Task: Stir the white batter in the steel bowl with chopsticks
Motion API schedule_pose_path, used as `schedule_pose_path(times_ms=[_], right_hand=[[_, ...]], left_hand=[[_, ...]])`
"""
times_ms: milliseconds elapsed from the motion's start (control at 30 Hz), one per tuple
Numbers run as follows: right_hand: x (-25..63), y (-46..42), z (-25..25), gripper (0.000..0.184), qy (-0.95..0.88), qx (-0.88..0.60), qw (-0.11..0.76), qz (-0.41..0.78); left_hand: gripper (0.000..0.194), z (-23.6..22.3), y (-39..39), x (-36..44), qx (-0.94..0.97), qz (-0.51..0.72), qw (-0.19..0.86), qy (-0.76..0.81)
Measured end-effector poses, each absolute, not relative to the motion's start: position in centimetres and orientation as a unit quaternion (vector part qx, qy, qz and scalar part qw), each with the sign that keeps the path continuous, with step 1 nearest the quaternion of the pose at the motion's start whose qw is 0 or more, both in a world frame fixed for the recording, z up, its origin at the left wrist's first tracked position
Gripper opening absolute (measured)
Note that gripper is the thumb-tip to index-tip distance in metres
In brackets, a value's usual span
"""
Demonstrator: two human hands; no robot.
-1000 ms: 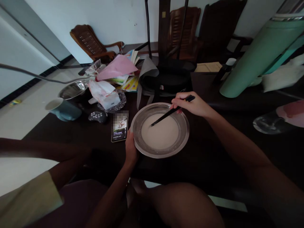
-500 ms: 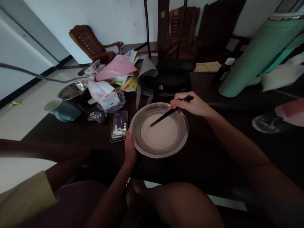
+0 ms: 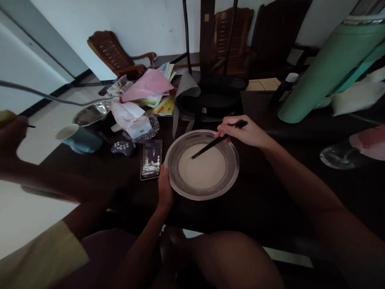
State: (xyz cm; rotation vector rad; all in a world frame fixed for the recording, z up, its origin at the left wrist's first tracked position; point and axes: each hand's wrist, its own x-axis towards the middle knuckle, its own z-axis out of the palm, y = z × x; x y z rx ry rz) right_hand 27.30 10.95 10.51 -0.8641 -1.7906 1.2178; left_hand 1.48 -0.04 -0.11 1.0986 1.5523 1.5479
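Note:
A wide metal bowl [image 3: 231,176] with pale, milky liquid [image 3: 204,170] in it stands on the dark table. My left hand [image 3: 165,186] grips its left rim, the thumb on the near side and the fingers mostly hidden under the bowl. My right hand [image 3: 240,131] is closed around black chopsticks [image 3: 210,147], above the bowl's far right rim. Their tips dip into the liquid left of its middle. Just left of the bowl lies a lit phone [image 3: 151,160], close to my left hand.
Left on the table are a game controller [image 3: 123,148], a blue mug [image 3: 80,138], another metal bowl [image 3: 93,114] and a glass dish [image 3: 155,128]. A black bag [image 3: 216,100] lies behind. A green flask [image 3: 327,72] stands right. Another person's arm [image 3: 60,180] reaches in at left.
The chopstick tips have shifted slightly right and up in the liquid. The other person's forearm has swung up, bringing their hand with a yellowish thing into view at far left.

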Motion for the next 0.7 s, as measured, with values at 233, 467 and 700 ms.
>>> schedule_pose_path(times_ms=[233,467,700], right_hand=[[28.1,10.9,11.0,0.040,-0.706,-0.343,0.374,0.494],[26.6,10.8,9.9,0.031,-0.707,-0.332,0.367,0.505],[28.2,11.3,10.6,0.041,-0.690,-0.373,0.423,0.454]], left_hand=[[0.042,0.5,-0.2,1.8,0.423,0.592,0.335,0.598],[0.041,0.6,-0.1,1.8,0.433,0.588,0.328,0.599],[0.039,0.7,-0.3,1.8,0.432,0.579,0.328,0.609]])
